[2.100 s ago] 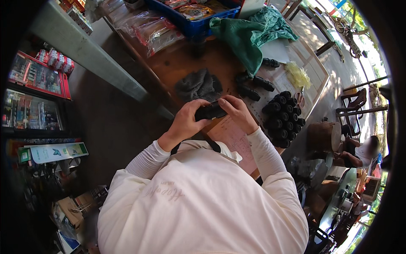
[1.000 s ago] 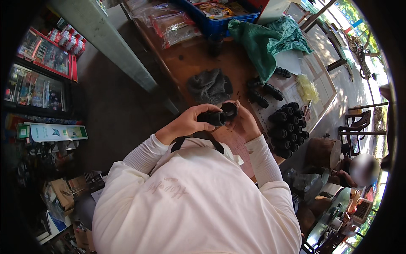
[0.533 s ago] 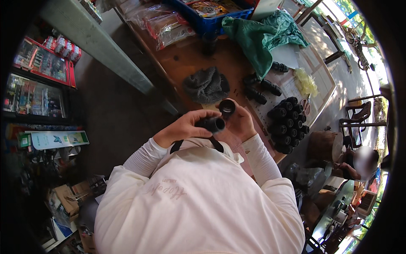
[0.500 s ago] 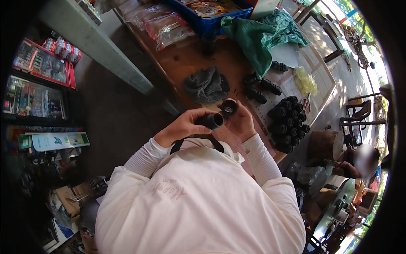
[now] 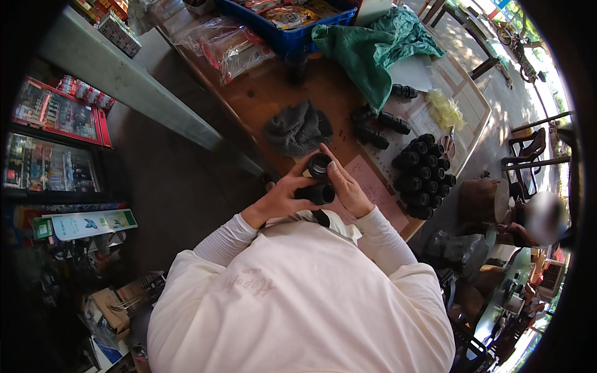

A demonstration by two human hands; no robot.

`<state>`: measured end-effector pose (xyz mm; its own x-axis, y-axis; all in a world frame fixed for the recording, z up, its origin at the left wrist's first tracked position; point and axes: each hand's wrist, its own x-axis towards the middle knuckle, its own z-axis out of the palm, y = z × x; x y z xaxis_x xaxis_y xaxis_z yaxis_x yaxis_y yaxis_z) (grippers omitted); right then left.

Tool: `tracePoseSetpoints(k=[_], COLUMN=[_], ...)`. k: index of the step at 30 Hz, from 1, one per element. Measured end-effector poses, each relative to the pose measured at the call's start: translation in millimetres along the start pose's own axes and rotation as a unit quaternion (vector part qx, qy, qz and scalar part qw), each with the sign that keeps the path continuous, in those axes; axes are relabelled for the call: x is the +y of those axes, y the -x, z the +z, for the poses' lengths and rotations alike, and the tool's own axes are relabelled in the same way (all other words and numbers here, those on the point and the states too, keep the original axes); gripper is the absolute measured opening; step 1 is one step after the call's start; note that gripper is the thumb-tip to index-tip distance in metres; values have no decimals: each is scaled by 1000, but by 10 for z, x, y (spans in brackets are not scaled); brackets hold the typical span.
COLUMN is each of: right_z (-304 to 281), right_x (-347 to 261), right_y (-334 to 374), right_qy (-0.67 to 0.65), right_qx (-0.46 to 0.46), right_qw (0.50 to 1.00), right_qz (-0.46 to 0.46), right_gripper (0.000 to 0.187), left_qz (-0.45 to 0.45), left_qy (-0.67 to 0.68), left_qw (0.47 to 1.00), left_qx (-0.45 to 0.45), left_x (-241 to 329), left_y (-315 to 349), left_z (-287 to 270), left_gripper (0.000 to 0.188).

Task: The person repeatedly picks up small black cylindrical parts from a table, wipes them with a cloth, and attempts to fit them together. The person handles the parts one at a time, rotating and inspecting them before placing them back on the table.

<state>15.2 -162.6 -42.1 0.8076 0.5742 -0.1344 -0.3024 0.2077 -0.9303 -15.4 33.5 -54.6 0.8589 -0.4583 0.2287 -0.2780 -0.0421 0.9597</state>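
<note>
Close in front of my chest, my left hand (image 5: 283, 196) is closed round a short black cylindrical piece (image 5: 322, 194) with an open end. Just beyond it is a black ring-ended piece (image 5: 319, 165), hollow or lens-like inside. My right hand (image 5: 349, 191) presses against this second piece from the right, fingers fairly straight, while left fingertips touch its left side. The two pieces lie side by side, and whether they touch I cannot tell. A dark grey cloth (image 5: 298, 128) lies on the brown table (image 5: 249, 105) just past my hands.
Several black cylinders (image 5: 424, 174) stand grouped at the right, near scissors (image 5: 448, 143) and a pink written sheet (image 5: 373, 186). More black pieces (image 5: 373, 135) lie by a green cloth (image 5: 367, 62). A blue crate (image 5: 286, 31) stands at the back; a grey post (image 5: 143, 87) rises left.
The two black pieces have come together, one beyond the other. My right hand has turned with its fingers straighter, and left fingers now reach the ring-ended piece. The view has shifted slightly.
</note>
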Motion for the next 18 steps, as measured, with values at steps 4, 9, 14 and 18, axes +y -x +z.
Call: tracePoseSetpoints(k=[4, 9, 14, 18], right_z=[-80, -56, -2, -7], right_x=[-134, -626, -724, -700], right_y=[-24, -76, -137, -162], right_qy=[251, 510, 603, 572], right_qx=[39, 18, -45, -38], right_qw=[953, 819, 751, 768], right_qz=[-165, -261, -267, -285], right_gripper=[45, 20, 15, 12], left_qz=[50, 74, 60, 68], left_qy=[-50, -99, -108, -93], left_qw=[997, 992, 992, 993], left_qx=[2, 16, 9, 11], left_x=[103, 182, 119, 150], left_y=[3, -12, 33, 7], left_z=[-84, -124, -113, -85], left_gripper=[51, 48, 46, 47])
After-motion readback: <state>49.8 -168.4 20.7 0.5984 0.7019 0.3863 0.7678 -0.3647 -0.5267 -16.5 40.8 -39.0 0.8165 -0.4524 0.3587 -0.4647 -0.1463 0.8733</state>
